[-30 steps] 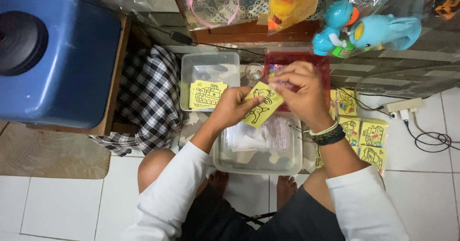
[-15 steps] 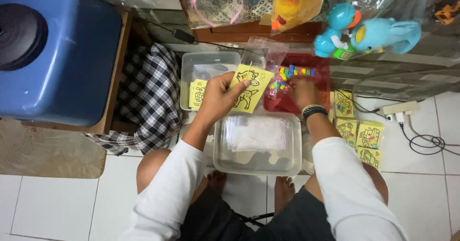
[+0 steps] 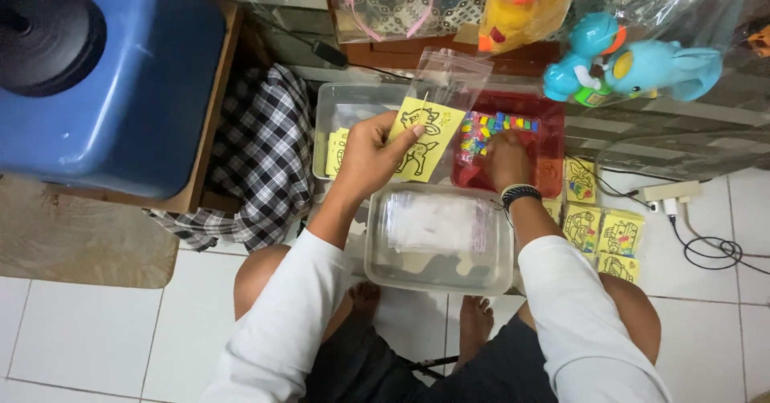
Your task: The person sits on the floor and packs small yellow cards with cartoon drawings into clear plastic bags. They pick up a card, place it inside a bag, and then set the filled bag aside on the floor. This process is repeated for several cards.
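Left hand is pinching yellow card and clear bag above grey tray. Right hand is reaching into red tray, touching coloured pieces; its grip unclear.

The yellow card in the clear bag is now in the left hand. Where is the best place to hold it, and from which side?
Probably the lower left edge, from the left, where the left hand pinches the yellow card. The clear bag opens upward, so this keeps the mouth free. The right hand is in the red tray.
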